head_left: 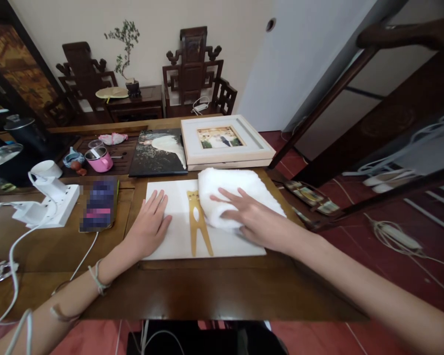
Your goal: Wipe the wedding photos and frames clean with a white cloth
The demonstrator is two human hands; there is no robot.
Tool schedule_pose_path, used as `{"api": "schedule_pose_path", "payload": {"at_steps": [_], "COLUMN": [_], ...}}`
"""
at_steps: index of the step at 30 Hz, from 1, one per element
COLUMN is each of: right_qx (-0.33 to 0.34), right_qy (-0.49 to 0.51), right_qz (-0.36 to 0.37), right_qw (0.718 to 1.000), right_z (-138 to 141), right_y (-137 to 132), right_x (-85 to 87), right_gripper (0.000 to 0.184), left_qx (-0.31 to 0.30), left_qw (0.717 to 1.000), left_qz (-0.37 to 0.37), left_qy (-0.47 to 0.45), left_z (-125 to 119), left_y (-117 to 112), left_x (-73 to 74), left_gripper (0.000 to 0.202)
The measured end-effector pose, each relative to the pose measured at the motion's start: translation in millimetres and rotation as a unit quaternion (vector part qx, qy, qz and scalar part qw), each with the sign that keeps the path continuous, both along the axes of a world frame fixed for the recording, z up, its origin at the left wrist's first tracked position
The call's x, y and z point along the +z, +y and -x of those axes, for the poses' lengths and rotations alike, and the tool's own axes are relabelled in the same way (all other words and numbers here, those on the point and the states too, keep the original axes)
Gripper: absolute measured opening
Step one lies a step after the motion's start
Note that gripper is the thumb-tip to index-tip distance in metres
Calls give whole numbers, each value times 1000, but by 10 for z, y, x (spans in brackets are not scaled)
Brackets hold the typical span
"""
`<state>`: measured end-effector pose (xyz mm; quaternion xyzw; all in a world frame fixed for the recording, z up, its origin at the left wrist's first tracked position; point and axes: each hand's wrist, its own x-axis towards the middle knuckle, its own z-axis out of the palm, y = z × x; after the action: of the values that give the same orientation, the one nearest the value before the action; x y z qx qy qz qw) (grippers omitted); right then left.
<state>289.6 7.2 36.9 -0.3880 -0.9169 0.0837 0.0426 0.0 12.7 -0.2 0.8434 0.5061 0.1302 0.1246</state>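
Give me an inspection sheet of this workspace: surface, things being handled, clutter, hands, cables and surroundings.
Surface: brown wooden table, glossy.
Things handled: fluffy white cloth, partly over a white sheet bearing a gold cat-like shape; printed or laid on, cannot tell.
Clutter: framed photo and dark picture behind the sheet; pink mug and power strip to the left.
Hands: left hand flat on the sheet; right hand on the cloth, grip unclear.
Cables: white cables at left; a white coil on the floor at right.
Surroundings: wooden chairs, potted plant, red floor.
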Motion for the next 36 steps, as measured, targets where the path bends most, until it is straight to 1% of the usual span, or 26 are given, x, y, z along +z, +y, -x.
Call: {"api": "schedule_pose_path", "payload": {"at_steps": [2, 5, 7, 8, 10, 13, 14, 17, 19, 21, 23, 25, 28, 30, 31, 33, 35, 36], "right_qx": [-1, 13, 26, 29, 23, -4, -12, -18, -33, -32, -11, 10, 21, 34, 44, 61, 66, 65], "right_qy": [5, 30, 43, 44, 46, 57, 60, 49, 43, 29, 12, 11, 38, 54, 53, 36, 3, -12], "right_qz": [41, 113, 144, 153, 153, 104, 81, 48, 26, 7, -5, -10, -15, -14, -5, 18, 29, 22], "right_qw": [999, 993, 988, 987, 987, 993, 995, 997, 998, 999, 1000, 1000, 999, 998, 998, 997, 997, 998], "right_z": [-23, -81, -128, -149, -172, -117, -68, 143, 289, 401, 473, 517, 557, 572, 577, 588, 603, 612], "right_y": [-281, -691, -851, -876, -810, -476, -332, 52, 182, 164, -6, -292, -763, -959, -990, -906, -656, -494], "right_x": [89, 271, 371, 400, 396, 256, 194, 52, 15, 4, -4, -20, -36, -24, -11, 22, 53, 64], "right_gripper": [56, 54, 51, 52, 55, 61, 63, 63, 61, 59, 58, 53, 37, 26, 24, 29, 44, 50], "left_qx": [3, 7, 7, 5, -2, -9, -11, -17, -19, -14, -7, -2, 2, 3, 4, 8, 12, 13], "left_qw": [1000, 1000, 1000, 1000, 1000, 1000, 1000, 999, 1000, 1000, 1000, 1000, 1000, 1000, 1000, 1000, 999, 999], "left_qz": [5, 16, 17, 15, 8, 6, 8, 5, 3, 6, 5, 4, 9, 12, 12, 11, 8, 6], "left_qy": [1, 9, 13, 13, 14, 25, 29, 28, 19, 9, -1, -7, -10, -16, -21, -28, -31, -32], "left_z": [-5, -14, -16, -16, -13, -10, -9, -3, 4, 7, 5, -3, -13, -14, -13, -9, -6, -5], "left_y": [1, 2, 1, 1, 0, -5, -7, -11, -10, -9, -7, -6, 0, 5, 8, 15, 19, 20], "left_x": [-1, 9, 16, 18, 22, 27, 29, 28, 22, 13, 4, -2, -9, -17, -22, -34, -44, -48], "left_gripper": [54, 55, 56, 56, 55, 55, 55, 55, 54, 53, 53, 53, 54, 54, 53, 53, 53, 53]}}
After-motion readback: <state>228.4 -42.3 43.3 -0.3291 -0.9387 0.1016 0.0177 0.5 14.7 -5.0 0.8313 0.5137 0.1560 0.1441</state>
